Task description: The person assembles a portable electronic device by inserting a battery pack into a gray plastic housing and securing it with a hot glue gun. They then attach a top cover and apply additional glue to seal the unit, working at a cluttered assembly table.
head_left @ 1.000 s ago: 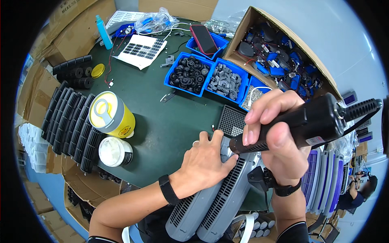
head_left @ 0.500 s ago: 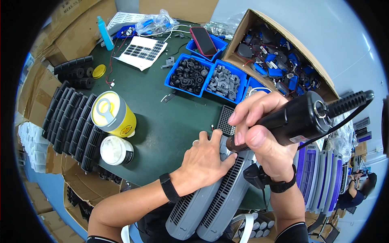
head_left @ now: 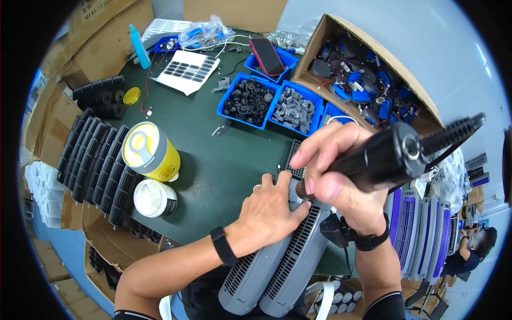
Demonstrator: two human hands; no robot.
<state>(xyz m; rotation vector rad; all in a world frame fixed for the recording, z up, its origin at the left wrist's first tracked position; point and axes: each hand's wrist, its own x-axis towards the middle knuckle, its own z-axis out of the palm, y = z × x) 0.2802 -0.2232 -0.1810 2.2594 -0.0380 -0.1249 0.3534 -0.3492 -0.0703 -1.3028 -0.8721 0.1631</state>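
My right hand (head_left: 352, 194) is wrapped round a black electric screwdriver (head_left: 376, 160), whose cord leaves its rear end. Its brown front collar (head_left: 303, 190) points down at the upper end of a grey plastic housing with slotted vents (head_left: 298, 250). The tip of the screwdriver is hidden. My left hand (head_left: 269, 210) grips the upper part of the housing, its thumb lying beside the collar and its fingers over the far side. The housing has two long slotted halves side by side, slanting down toward my lap.
Blue bins of black wheels (head_left: 248, 101) and grey parts (head_left: 293, 109) stand ahead, with a phone (head_left: 266, 57) behind. A carton of motors (head_left: 373, 80) sits far right. At left are a yellow cup (head_left: 152, 152), a white-topped jar (head_left: 154, 198) and stacked black rollers (head_left: 96, 160).
The screwdriver's rear end has tilted slightly down and left, with my right hand shifting a little along with it. My left hand and the housing stay put.
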